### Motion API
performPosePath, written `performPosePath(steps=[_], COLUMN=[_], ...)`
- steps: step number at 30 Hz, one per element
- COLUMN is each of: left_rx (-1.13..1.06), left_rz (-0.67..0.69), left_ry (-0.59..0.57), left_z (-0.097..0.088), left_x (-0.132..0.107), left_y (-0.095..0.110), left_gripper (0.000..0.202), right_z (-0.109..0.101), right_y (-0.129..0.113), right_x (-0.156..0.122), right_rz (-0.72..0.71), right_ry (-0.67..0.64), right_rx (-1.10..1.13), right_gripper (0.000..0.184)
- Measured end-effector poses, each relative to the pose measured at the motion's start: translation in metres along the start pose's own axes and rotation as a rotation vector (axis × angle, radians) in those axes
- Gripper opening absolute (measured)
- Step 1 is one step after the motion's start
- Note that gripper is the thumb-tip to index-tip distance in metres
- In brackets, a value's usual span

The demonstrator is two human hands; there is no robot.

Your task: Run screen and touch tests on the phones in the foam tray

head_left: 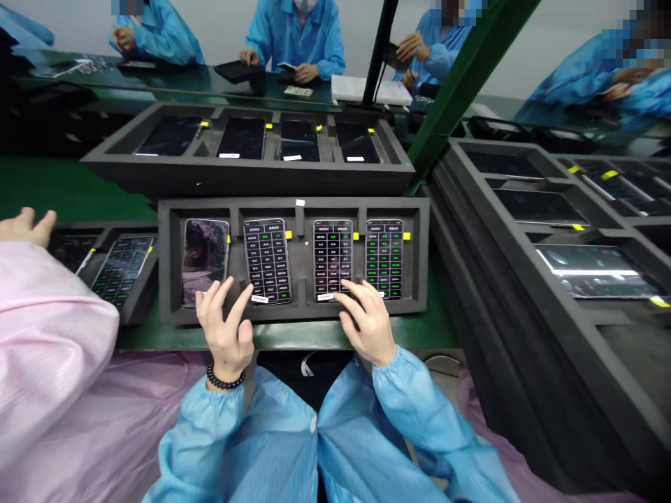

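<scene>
In front of me a dark foam tray (304, 311) holds several smartphones in separate compartments. My left hand (224, 328) has its fingers spread over the lower edges of the leftmost phone (204, 255) and the second phone (268, 262). That leftmost screen shows a dark picture; the second shows a grid of text cells. My right hand (368, 318) is open, fingers apart, at the bottoms of the third phone (333, 258) and the rightmost phone (385, 258). The rightmost grid has many green entries. Whether the fingertips touch the glass, I cannot tell.
Behind stands another foam tray (251, 171) of dark-screened phones. Stacked trays (472, 279) rise at the right beside a green post (461, 77). A neighbour's pink sleeve (52, 300) and hand reach over a tray (141, 307) at left. People in blue sit across.
</scene>
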State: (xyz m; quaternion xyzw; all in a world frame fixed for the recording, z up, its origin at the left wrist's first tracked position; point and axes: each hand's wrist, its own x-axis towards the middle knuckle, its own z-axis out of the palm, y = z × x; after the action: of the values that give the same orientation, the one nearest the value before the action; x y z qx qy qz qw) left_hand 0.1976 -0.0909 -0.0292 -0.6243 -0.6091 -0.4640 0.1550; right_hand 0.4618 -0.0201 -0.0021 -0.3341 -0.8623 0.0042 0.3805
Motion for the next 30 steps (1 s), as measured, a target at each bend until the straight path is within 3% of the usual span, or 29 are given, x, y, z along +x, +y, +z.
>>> performPosePath(steps=[5,9,18,25,30], left_rx=[-0.029,-0.018,0.069,0.122,0.016], left_rz=[0.027,0.038,0.054,-0.057,-0.177], left_ry=[0.066,0.066,-0.033,-0.2,0.023], left_z=[0.023,0.038,0.036,0.036,0.026], left_x=[0.036,0.038,0.033,0.035,0.037], left_y=[0.009,0.007,0.005,0.01,0.014], left_gripper=[0.05,0.05,0.044,0.045,0.057], right_z=[0.001,0.009,0.012,0.013,0.012], right_y=[0.019,0.022,0.022,0.022,0.023], right_x=[0.028,0.028,0.023,0.023,0.022], right_rz=[0.117,0.141,0.165,0.194,0.21], right_ry=[0.136,0.171,0.081,0.037,0.144], right_rx=[-0.104,-0.197,-0.273,-0.221,-0.134], right_gripper=[0.031,0.035,0.036,0.045,0.049])
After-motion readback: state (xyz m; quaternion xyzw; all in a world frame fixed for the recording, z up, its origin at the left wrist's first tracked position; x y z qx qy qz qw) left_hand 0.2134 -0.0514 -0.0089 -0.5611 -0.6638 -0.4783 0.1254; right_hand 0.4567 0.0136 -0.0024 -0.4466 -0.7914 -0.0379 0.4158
